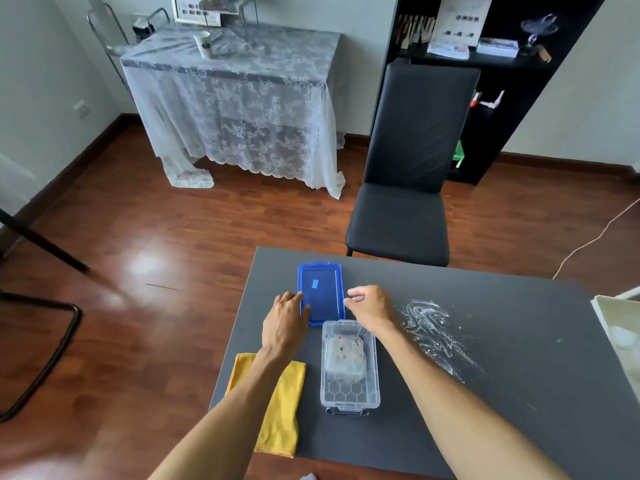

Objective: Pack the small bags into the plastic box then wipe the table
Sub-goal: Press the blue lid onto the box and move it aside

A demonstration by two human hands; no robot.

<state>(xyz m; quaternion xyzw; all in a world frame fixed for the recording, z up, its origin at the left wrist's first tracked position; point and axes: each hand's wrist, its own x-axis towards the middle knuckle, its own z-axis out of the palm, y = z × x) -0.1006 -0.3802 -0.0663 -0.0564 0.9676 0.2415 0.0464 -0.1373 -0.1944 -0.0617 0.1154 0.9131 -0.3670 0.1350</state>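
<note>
Two hands frame the blue lid (321, 293): our left hand (286, 323) has fingers spread on its left rim, our right hand (370, 308) hovers loosely curled beside the right. We should grip both long edges evenly (bags (345, 356) already sit in the clear plastic box (349, 393) just behind our fingers).

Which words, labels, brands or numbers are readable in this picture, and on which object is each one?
No text can be read here.
Blue lid: a small pale blue sticker, blank or too small to tell.
Paper cup on the lace-covered table: a dark mark, too blurred to read.
Framed sheet behind the cup: print too small.
Printed card on the black shelf: figures and lines, too blurred.
</note>
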